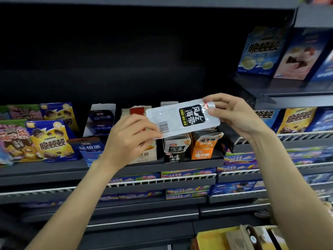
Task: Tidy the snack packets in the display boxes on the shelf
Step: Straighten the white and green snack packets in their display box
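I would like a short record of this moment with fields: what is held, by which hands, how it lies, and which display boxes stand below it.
held item: white snack packet with a black label and a barcode
left hand: pinches the barcode end
right hand: pinches the opposite end
packet pose: held sideways in the air, in front of the boxes
boxes below: black display box, orange display box, beige display box
black box contents: packets standing upright, same black label
shelf: dark, holds all three boxes
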Action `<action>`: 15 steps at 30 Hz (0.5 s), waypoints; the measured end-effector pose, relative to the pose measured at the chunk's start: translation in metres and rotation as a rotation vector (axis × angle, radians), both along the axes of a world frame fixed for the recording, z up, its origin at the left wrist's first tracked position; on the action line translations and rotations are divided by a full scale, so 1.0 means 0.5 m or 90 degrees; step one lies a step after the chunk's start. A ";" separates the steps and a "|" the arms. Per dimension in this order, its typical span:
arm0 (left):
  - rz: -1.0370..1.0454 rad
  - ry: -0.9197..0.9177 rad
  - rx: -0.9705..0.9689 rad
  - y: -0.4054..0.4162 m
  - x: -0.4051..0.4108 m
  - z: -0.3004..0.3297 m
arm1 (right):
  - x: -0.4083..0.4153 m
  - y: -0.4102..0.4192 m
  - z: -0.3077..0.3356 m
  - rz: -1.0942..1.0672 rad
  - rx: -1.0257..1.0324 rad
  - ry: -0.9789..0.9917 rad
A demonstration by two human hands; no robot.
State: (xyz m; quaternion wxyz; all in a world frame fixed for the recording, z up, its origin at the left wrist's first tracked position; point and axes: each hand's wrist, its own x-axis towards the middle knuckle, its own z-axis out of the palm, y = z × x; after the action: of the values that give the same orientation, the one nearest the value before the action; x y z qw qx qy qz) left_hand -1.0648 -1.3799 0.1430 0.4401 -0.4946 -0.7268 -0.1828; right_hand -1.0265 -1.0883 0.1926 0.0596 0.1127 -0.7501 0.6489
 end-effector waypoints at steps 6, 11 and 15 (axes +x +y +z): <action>0.035 -0.003 0.049 0.005 0.003 -0.025 | -0.004 -0.022 -0.011 -0.017 0.007 0.105; 0.029 -0.007 0.087 0.003 -0.003 -0.026 | 0.000 -0.032 -0.010 -0.035 0.017 0.137; 0.015 0.004 0.120 0.004 -0.013 -0.025 | 0.008 -0.024 -0.011 -0.040 0.009 0.127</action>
State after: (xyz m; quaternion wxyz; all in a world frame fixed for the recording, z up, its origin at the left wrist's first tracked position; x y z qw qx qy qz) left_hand -1.0712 -1.3778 0.1307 0.4890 -0.4431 -0.7106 -0.2441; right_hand -1.0223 -1.1005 0.1871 0.1537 0.1540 -0.7481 0.6270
